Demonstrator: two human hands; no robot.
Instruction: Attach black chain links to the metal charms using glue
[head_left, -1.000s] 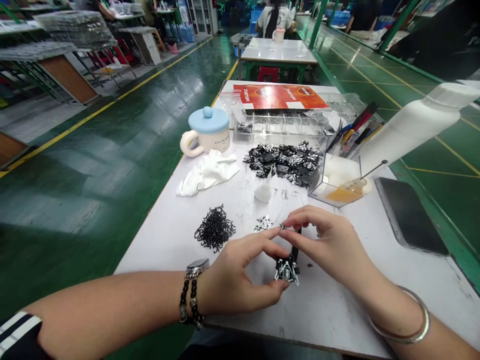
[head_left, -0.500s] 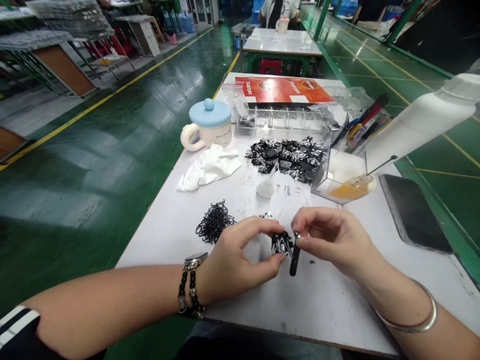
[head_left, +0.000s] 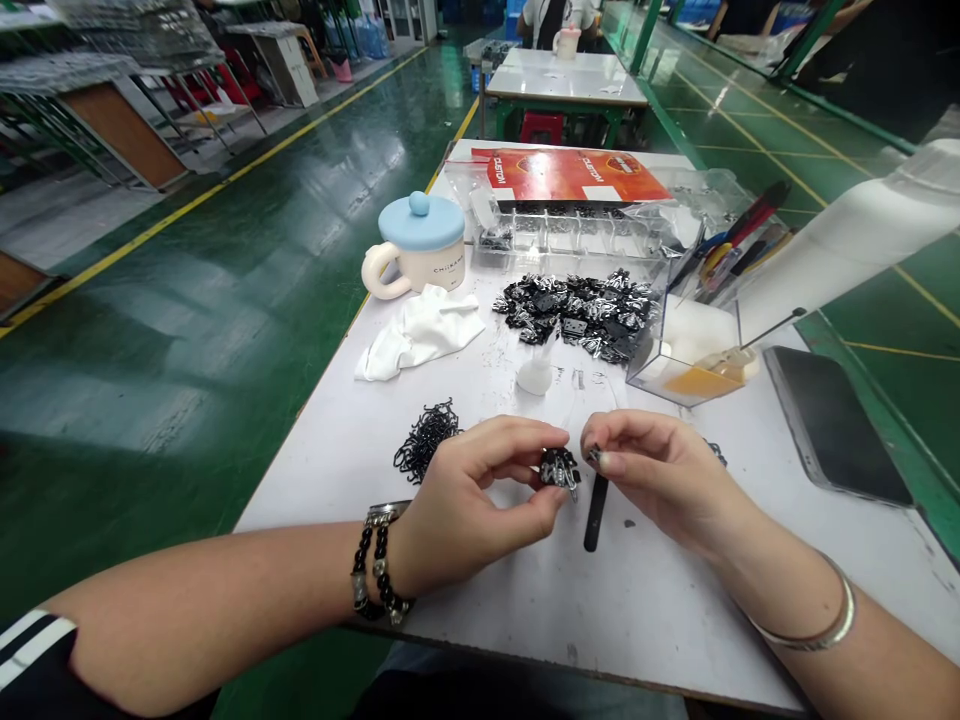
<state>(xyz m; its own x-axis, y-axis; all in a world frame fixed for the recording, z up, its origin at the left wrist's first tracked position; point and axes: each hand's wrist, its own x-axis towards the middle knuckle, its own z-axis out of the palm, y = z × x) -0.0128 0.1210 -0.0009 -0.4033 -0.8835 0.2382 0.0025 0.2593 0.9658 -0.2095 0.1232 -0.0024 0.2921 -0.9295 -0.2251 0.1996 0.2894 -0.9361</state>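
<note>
My left hand [head_left: 480,495] is closed, thumb and fingers pinching a small black and silver metal part [head_left: 559,470] over the near half of the table. Just to its right, my right hand [head_left: 660,470] pinches a tiny dark piece [head_left: 594,453], too small to name. Below the right fingertips lies a flat black strip [head_left: 596,520], its upper end close under them. A heap of small black bent hooks [head_left: 427,440] sits left of my left hand. Farther back spreads a pile of black and silver metal parts [head_left: 577,310] like the one in my left hand.
A lidded mug [head_left: 431,255] and a white cloth [head_left: 424,335] stand at the left. A small white-based bottle [head_left: 534,375] is mid-table. To the right are a clear pen holder [head_left: 682,370], a white bottle [head_left: 847,245] and a phone [head_left: 836,425]. Behind lies a compartment tray [head_left: 570,235].
The metal part has turned and risen slightly in my left fingers. My right hand's pinch has moved up a little, off the black strip's top end. The view has shifted slightly.
</note>
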